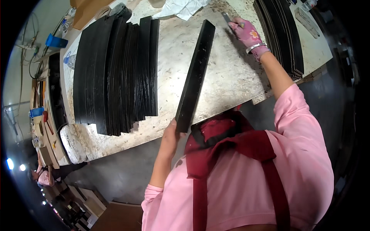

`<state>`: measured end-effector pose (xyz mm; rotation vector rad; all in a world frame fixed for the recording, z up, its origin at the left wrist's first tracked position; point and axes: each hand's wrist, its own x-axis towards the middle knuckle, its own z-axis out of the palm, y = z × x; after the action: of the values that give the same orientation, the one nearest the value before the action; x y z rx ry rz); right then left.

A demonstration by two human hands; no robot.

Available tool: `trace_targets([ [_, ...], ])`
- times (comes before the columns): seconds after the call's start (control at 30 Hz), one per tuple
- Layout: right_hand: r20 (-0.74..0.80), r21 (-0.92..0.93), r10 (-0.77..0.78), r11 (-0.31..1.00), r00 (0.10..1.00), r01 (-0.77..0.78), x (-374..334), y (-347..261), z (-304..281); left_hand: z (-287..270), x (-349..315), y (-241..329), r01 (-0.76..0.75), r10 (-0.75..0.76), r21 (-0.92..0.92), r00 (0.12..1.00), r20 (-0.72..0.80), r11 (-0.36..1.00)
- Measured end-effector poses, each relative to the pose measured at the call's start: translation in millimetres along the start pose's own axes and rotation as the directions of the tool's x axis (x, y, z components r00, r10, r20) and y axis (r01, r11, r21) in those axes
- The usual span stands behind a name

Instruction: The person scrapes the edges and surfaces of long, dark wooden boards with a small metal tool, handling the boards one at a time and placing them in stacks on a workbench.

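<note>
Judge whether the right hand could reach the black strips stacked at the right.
Likely yes: the right hand is near that black stack, nothing visible between, though it holds a thin tool.

Grey floor (117, 179) is spreading below stained worktop (227, 73); pale wall (47, 17) is standing left; white lamps (10, 164) are glowing.
</note>
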<state>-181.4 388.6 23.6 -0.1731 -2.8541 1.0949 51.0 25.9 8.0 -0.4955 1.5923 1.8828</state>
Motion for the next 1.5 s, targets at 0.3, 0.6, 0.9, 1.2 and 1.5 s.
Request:
trace_targets([
  [0.3,0.273,-0.284,-0.155,0.93,0.949,0.234,-14,-27,61,10,9,-3,0.264,-0.288,-0.604,0.956,0.058,0.752],
  [0.6,0.288,-0.276,-0.119,0.94,0.95,0.201,-48,-33,58,21,3,4,0.14,-0.163,-0.623,0.986,0.02,0.769],
  [0.9,0.332,-0.206,-0.243,0.924,0.911,0.322,-91,-56,33,24,9,14,0.127,-0.05,-0.58,0.988,0.148,0.804],
  [1.2,0.322,-0.022,-0.504,0.843,0.802,0.538,-145,-72,37,43,19,17,0.113,-0.026,-0.545,0.986,0.164,0.831],
  [1.5,0.449,0.184,-0.397,0.918,0.8,0.352,-178,-98,15,51,22,24,0.198,-0.075,-0.577,0.971,0.229,0.793],
])
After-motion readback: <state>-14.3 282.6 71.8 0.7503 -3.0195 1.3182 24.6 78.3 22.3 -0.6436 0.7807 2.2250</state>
